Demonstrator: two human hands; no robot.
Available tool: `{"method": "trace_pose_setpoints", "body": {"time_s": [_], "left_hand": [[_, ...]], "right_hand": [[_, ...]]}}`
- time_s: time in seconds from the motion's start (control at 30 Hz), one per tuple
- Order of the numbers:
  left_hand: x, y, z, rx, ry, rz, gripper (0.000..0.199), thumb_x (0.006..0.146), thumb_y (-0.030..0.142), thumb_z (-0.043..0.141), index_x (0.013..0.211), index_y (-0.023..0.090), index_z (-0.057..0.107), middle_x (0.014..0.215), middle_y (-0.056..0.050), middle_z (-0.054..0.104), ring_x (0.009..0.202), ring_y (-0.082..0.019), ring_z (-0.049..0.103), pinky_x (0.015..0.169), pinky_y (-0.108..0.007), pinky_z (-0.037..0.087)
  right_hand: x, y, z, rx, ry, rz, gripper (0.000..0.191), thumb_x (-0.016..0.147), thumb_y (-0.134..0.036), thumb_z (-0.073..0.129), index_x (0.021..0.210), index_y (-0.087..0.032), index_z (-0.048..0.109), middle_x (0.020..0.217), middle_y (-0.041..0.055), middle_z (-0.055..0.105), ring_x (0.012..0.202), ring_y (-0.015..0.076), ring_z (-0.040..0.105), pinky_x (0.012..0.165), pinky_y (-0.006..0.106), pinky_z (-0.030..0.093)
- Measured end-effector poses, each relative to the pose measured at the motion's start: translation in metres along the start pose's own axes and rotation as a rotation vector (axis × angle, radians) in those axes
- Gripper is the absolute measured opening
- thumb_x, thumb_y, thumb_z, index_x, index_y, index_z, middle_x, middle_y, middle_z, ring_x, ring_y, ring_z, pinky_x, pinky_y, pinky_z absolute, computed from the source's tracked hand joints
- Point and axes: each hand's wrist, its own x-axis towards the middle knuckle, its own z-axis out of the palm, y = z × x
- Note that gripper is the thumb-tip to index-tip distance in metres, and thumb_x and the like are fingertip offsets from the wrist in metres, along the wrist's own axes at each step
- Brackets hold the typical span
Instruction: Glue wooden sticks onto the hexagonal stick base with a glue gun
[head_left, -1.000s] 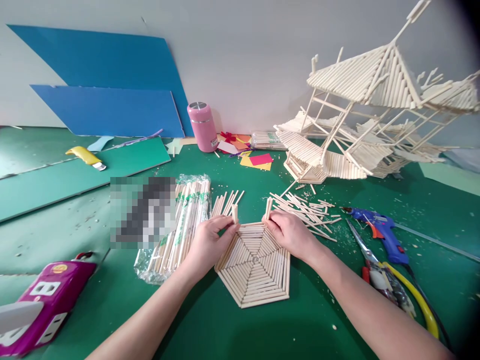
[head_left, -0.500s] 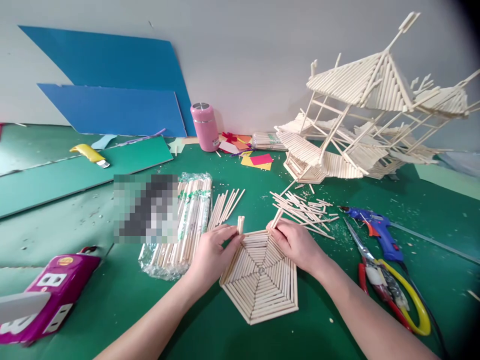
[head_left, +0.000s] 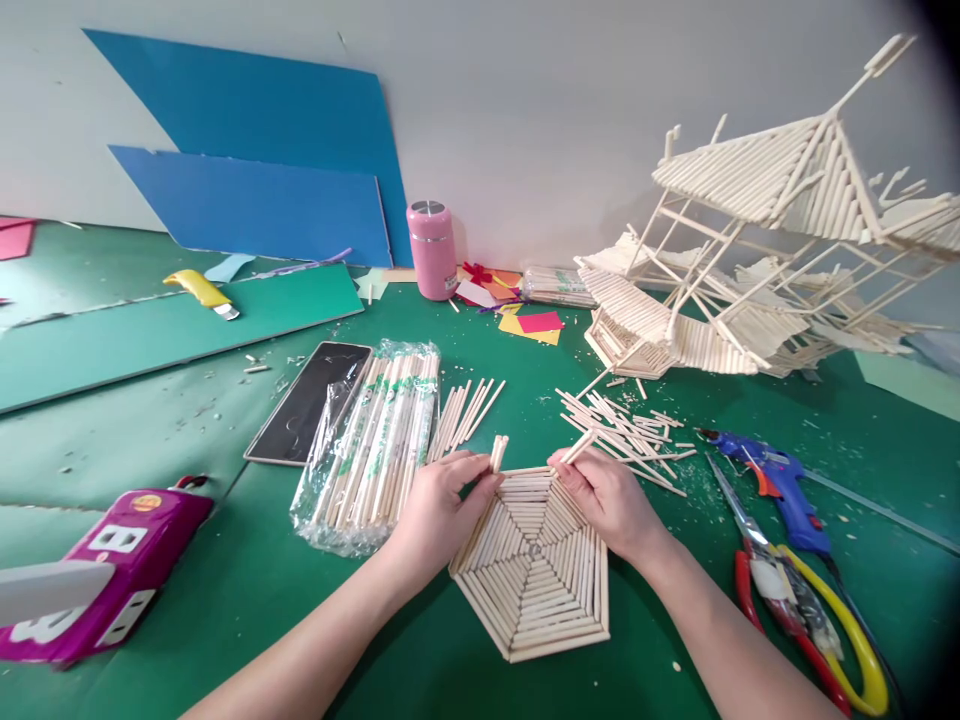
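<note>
Sticks (head_left: 580, 446) in the right hand (head_left: 611, 500) have tipped, tops pointing rightward

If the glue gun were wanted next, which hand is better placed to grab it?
Probably the right hand: the glue gun lies nearer to it, off to the right. The left hand is farther away, and both hands hold short sticks.

Left fingers (head_left: 471, 468) and right fingers (head_left: 568, 476) pinch short sticks (head_left: 499, 453) at far edge of stick hexagon (head_left: 534, 590).
</note>
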Motion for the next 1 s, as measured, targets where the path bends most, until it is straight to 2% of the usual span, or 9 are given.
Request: {"method": "trace_pose_setpoints", "body": {"time_s": [0.47, 1.0], "left_hand": [[0.0012, 0.0019, -0.0022, -0.03, -0.017, -0.033, 0.023, 0.083, 0.021, 0.046, 0.067, 0.015, 0.06, 0.064, -0.003, 0.057, 0.06, -0.013, 0.053, 0.055, -0.024, 0.041], [0.0024, -0.0026, -0.0012, -0.009, -0.007, -0.043, 0.016, 0.08, 0.023, 0.052, 0.08, 0.018, 0.067, 0.076, -0.004, 0.067, 0.068, -0.016, 0.061, 0.062, -0.026, 0.048]], "right_hand": [[0.0034, 0.0009, 0.0079, -0.008, 0.006, 0.028, 0.025, 0.09, -0.021, 0.034, 0.079, -0.016, 0.056, 0.074, 0.0073, 0.061, 0.072, 0.0179, 0.056, 0.065, 0.03, 0.044], [0.0044, 0.0018, 0.0092, -0.009, 0.018, 0.058, 0.026, 0.09, -0.024, 0.034, 0.078, -0.017, 0.055, 0.073, 0.0061, 0.06, 0.073, 0.0173, 0.057, 0.068, 0.028, 0.042]]}}
